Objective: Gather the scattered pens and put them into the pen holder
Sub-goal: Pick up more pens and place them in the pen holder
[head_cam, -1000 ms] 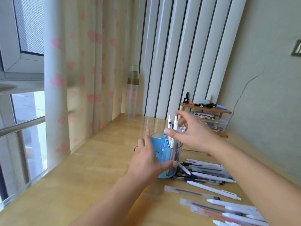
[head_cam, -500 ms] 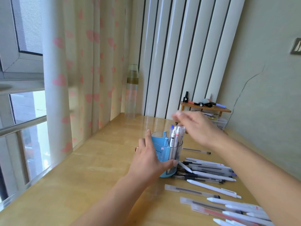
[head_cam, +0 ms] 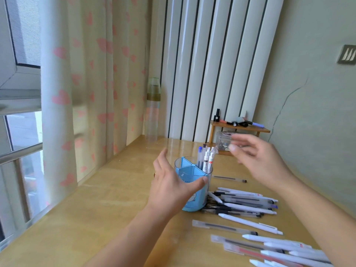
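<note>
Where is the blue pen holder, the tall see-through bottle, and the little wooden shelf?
pen holder (head_cam: 189, 201), head view, its front wall.
bottle (head_cam: 153, 114), head view, its clear body.
wooden shelf (head_cam: 240, 128), head view, its top board.

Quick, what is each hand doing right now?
Left hand: open, fingers straight, thumb against the pen holder.
Right hand: open, blurred, holding nothing.

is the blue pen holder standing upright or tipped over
Upright. The blue plastic pen holder stands on its base on the wooden desk, its open top up, pens standing in one compartment; the left hand touches its side.
</note>
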